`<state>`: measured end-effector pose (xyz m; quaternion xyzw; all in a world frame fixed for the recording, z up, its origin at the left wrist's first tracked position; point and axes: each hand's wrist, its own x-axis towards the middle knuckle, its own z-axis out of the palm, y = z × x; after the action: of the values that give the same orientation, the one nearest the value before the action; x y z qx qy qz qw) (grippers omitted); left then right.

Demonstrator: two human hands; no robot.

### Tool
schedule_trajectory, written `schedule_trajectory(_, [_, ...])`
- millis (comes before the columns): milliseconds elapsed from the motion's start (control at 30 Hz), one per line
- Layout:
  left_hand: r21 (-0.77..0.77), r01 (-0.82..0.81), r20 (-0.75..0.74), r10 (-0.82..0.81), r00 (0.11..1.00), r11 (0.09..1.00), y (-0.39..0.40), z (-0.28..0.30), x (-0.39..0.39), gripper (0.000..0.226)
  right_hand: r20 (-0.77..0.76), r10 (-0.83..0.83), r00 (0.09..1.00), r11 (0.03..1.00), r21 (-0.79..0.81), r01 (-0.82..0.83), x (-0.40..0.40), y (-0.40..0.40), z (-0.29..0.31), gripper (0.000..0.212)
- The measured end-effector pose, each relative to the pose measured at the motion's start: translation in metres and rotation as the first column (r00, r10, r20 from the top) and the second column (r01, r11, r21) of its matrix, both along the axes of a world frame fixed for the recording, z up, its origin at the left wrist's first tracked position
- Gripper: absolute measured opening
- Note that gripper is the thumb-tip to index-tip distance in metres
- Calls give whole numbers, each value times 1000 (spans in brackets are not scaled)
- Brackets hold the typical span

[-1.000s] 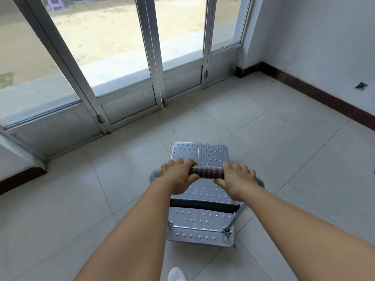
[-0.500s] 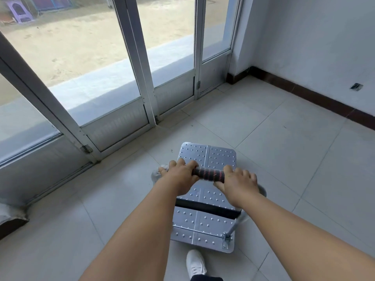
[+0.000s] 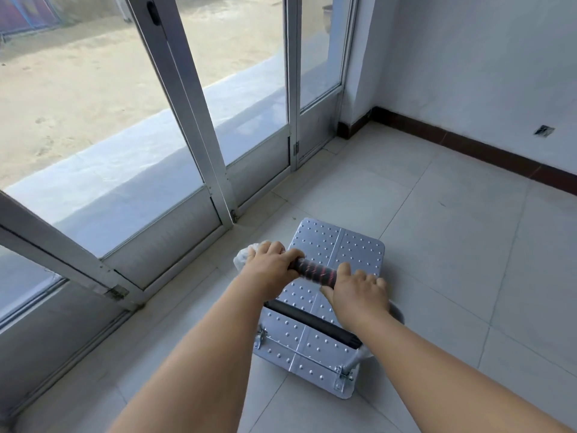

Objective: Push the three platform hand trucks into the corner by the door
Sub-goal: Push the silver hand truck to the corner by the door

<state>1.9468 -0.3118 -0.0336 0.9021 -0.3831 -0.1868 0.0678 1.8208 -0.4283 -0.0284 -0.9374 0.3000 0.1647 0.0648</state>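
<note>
Tiled floor (image 3: 437, 214) by glass door (image 3: 218, 120); both hands, left hand (image 3: 268, 270) and right hand (image 3: 356, 292), clamp hand truck (image 3: 337, 245) handle (image 3: 315, 271).

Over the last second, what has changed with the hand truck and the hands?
The platform hand truck has rolled forward along the glass doors toward the corner, which now looks nearer. Unchanged: left hand and right hand both grip the wrapped handle; the deck carries nothing.
</note>
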Motion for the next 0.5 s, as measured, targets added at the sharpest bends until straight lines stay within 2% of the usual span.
schedule_trajectory(300, [-2, 217, 29, -217, 976, 976, -37, -3, 140, 37, 47, -312, 949, 948, 86, 308, 121, -7, -3, 51])
schedule_trajectory(500, [-26, 315, 32, -314, 949, 949, -77, -10, 214, 32, 63, -437, 897, 899, 74, 432, 187, -27, -5, 49])
